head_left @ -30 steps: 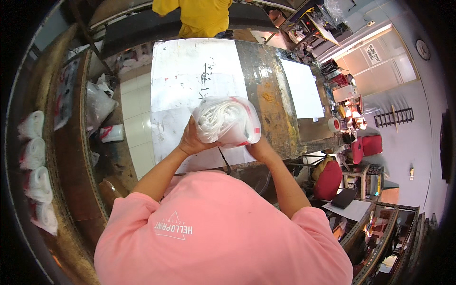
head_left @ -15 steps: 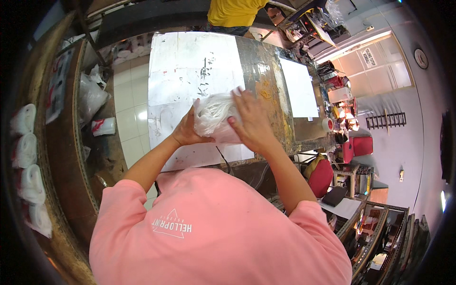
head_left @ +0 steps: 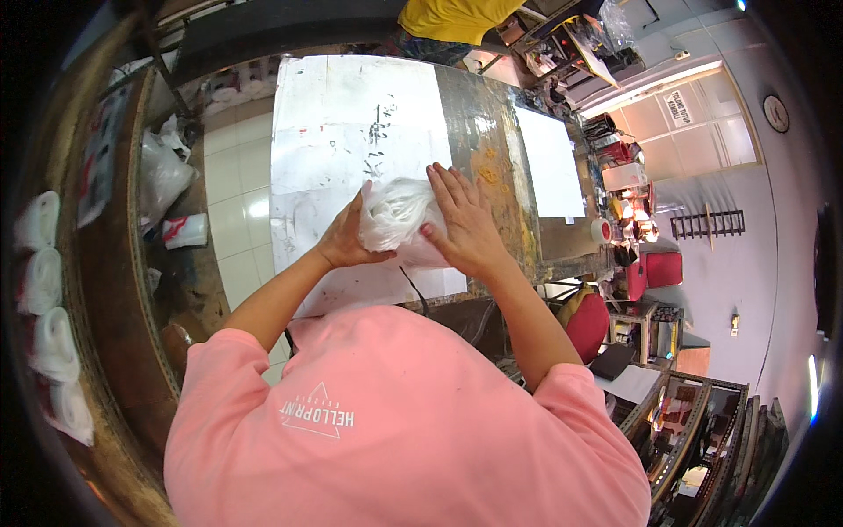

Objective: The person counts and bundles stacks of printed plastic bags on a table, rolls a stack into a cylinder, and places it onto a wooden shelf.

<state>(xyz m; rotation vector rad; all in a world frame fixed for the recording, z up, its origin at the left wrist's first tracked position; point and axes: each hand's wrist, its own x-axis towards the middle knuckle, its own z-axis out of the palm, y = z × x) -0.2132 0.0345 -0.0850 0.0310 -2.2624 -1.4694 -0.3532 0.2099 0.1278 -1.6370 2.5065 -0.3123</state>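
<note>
A bundle of translucent white plastic bags (head_left: 397, 213), rolled up with loose folds showing at its far end, rests on the work table in front of me. My left hand (head_left: 349, 237) is curved round its left side, with the thumb at the near edge. Against the bundle's right side lies my right hand (head_left: 467, 225), fingers stretched out and pointing away from me, thumb touching the plastic. Beneath the bundle, white sheets (head_left: 325, 167) with dark smudges cover the left part of the table.
The stained table surface (head_left: 518, 184) carries another white sheet (head_left: 549, 162) and a tape roll (head_left: 601, 230) on the right. Rolled white bundles (head_left: 54, 342) line a shelf at the far left. A person in a yellow top (head_left: 457, 19) stands beyond the table. A red chair (head_left: 587, 325) is nearby.
My right hand, blurred before, now lies still with its fingers straight against the bundle. My left hand stays round it. The person in yellow has shifted slightly right in the picture.
</note>
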